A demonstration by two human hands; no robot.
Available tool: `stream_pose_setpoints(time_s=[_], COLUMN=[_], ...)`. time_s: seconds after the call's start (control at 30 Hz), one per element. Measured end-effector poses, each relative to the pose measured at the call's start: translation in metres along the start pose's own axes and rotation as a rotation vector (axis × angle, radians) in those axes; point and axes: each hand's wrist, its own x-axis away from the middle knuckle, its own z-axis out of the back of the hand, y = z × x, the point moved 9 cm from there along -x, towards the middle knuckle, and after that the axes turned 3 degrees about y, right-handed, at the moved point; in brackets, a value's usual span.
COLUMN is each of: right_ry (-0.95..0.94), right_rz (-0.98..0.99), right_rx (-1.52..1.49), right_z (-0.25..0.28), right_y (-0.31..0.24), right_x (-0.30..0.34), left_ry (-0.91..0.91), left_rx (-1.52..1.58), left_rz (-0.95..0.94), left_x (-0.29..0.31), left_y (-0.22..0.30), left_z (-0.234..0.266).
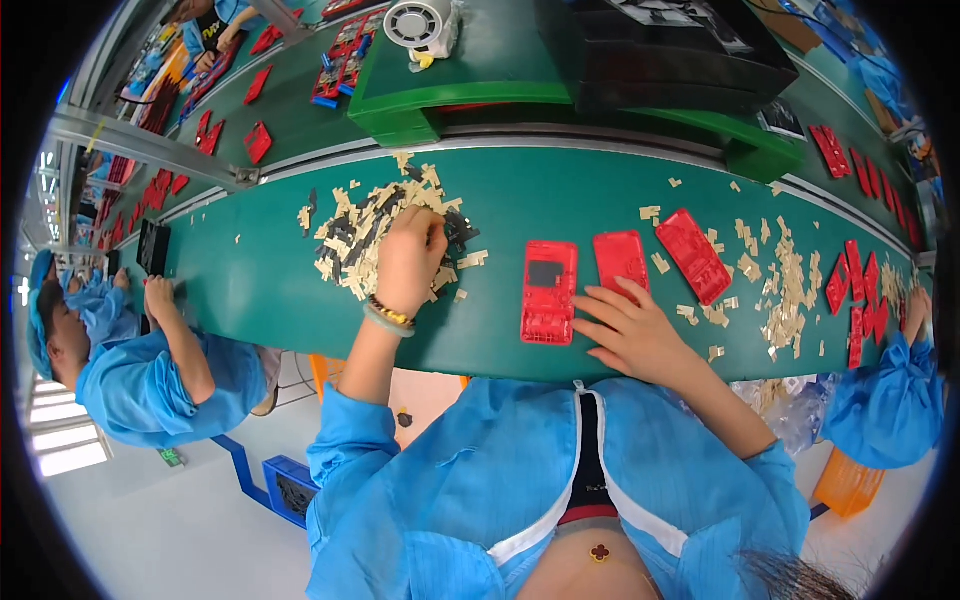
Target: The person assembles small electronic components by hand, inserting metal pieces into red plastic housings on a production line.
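Observation:
My left hand [410, 258] is over a heap of small cream and dark grey pieces [362, 225]. Its fingers are curled together, and whatever they pinch is hidden. My right hand [632, 330] lies with fingers spread across the lower end of a red plastic casing [618, 256]. Its fingertips come close to the edge of another red casing [549, 320], which has a dark grey square pad [545, 274] in its upper half. A third red casing [694, 257] rests tilted to the right, its moulded inside facing up.
More cream pieces [790, 295] are scattered at the right, beside several red parts [856, 290]. A green raised shelf [470, 92] behind carries a black bin [680, 60] and a small white fan [415, 25]. Co-workers in blue sit at left and right.

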Motion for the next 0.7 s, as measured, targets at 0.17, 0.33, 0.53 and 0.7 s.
stream_pose_setpoints(time_s=[0.17, 0.33, 0.53, 0.7], right_ry=[-0.107, 0.01, 0.232, 0.118], right_rz=[0.072, 0.028, -0.374, -0.327], right_rx=[-0.02, 0.011, -0.762, -0.891], right_z=[-0.013, 0.017, -0.007, -0.067], right_y=[0.021, 0.028, 0.048, 0.057], right_x=[-0.001, -0.011, -0.11, -0.165], left_ry=[-0.045, 0.088, -0.295, -0.172], left_rx=[-0.34, -0.072, 0.611, 0.873], left_rz=[-0.301, -0.221, 0.302, 0.335], left_x=[0.015, -0.004, 0.002, 0.002], left_y=[0.029, 0.02, -0.013, 0.004], left_z=[-0.019, 0.008, -0.011, -0.005])
